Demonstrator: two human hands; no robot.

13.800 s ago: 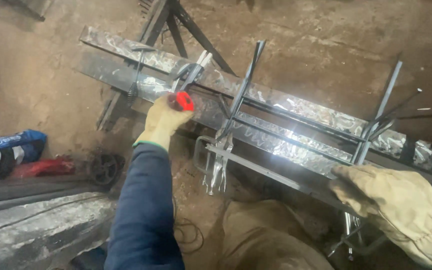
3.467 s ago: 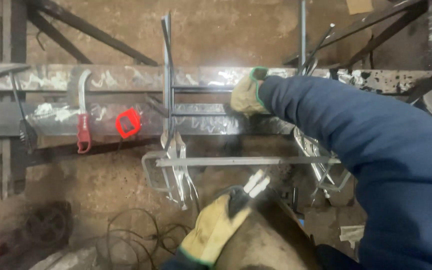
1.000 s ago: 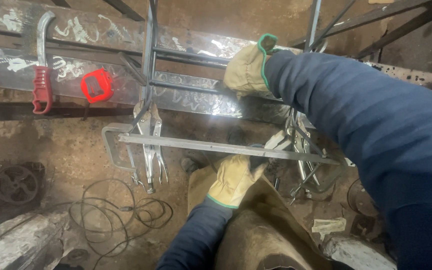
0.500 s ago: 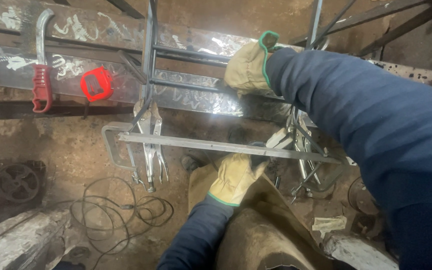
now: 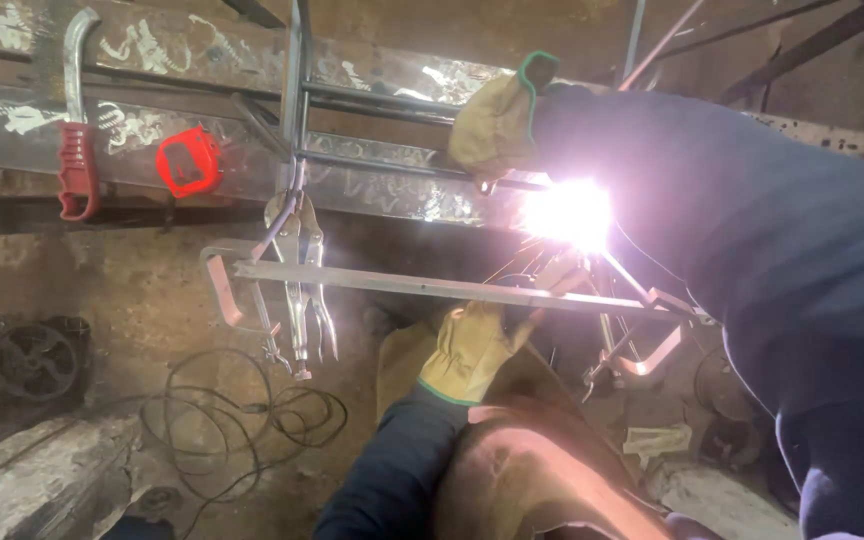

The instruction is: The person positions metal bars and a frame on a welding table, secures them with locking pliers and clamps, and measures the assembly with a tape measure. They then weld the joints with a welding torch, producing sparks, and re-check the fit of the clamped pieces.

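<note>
Two gloved hands work at the welding flash: the left hand (image 5: 472,345) grips under the flat steel bar (image 5: 432,287), stiff and likely hot; the right hand (image 5: 492,125), fingers curled, rests on the counter (image 5: 392,190).

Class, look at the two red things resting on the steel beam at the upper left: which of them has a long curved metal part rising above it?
The red-handled tool at the far left: a curved grey metal shank rises from its grip. The red tape-measure-like block beside it is squat, with no shank.
</note>
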